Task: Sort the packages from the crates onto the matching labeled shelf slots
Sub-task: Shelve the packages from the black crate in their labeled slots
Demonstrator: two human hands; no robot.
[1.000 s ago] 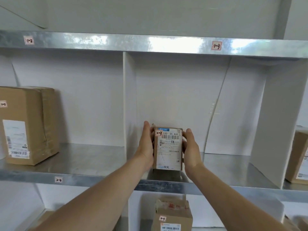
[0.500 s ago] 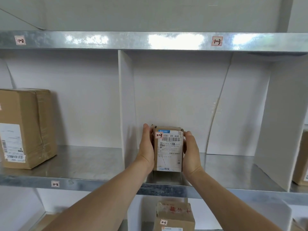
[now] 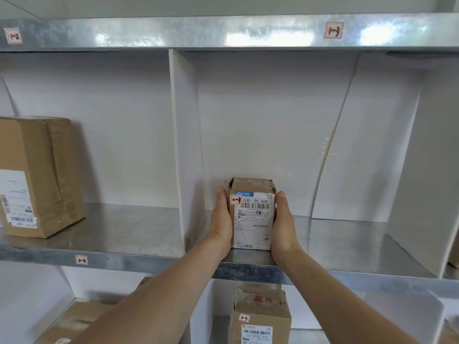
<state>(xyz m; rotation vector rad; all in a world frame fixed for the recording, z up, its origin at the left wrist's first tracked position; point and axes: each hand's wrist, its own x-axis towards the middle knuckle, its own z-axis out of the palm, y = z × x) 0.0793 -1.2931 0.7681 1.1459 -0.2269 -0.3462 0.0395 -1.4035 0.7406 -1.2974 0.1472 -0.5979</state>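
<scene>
Nearest to me, on the level below, a taped cardboard package (image 3: pixel 259 316) stands upright with a small "2-3" sticker on its front. To its left lies a flat brown box (image 3: pixel 82 317), partly hidden by my left forearm.

The metal shelf (image 3: pixel 139 258) crosses the view above these. Its front edge carries a "2-2" tag (image 3: pixel 81 259).

My left hand (image 3: pixel 222 224) lies flat against the left side of the small package (image 3: pixel 252 219), fingers straight and pressed together. My right hand (image 3: pixel 284 227) lies the same way against the right side. The package is clamped between both palms. Neither thumb can be made out.

The small package stands upright near the front of the shelf. Its base appears to rest on the metal. A white shipping label with barcodes faces me, with a red-edged "1-3" sticker (image 3: pixel 236 199) at its upper left corner. It sits at the left of its compartment, near the white divider (image 3: pixel 182 145) but apart from it.

In the compartment left of the divider, a large brown carton (image 3: pixel 42 175) stands well apart.

Farthest, the upper rail (image 3: pixel 173 31) bears a "1-2" tag (image 3: pixel 13 35) over the left compartment and a "1-3" tag (image 3: pixel 333 30) over the one holding the small package.
</scene>
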